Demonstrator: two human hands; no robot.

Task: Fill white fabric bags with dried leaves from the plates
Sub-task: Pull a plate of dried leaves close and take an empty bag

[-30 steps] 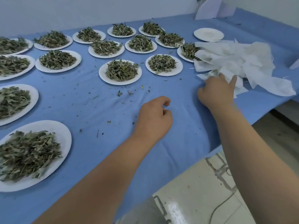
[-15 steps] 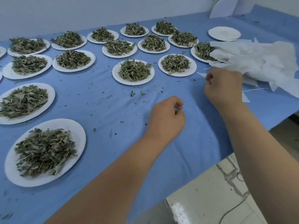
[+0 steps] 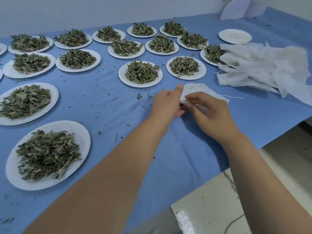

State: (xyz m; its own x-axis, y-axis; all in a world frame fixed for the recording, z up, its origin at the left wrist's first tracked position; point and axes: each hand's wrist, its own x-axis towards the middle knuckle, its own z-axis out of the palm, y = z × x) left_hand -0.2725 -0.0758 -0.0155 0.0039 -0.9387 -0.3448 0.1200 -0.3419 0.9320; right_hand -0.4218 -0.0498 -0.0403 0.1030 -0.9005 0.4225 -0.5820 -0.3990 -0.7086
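A small white fabric bag (image 3: 199,90) lies between my two hands on the blue cloth, a thin string trailing off to its right. My left hand (image 3: 167,103) pinches its left edge with the thumb up. My right hand (image 3: 211,112) pinches the bag's near edge with curled fingers. Just beyond the bag stands a white plate (image 3: 123,78) heaped with dried green leaves (image 3: 141,71). A second filled plate (image 3: 202,72) sits to its right. A loose pile of white bags (image 3: 263,68) lies at the right.
Several more plates of leaves cover the blue table (image 3: 177,157) to the left and back. The nearest big plate (image 3: 79,137) sits at the near left. An empty plate (image 3: 235,36) stands at the back right. Leaf crumbs dot the cloth. The table's edge drops off at the right.
My right hand has drawn one bag out of the pile toward the middle. My left hand has moved up from resting on the cloth and taken hold of the bag's left edge.
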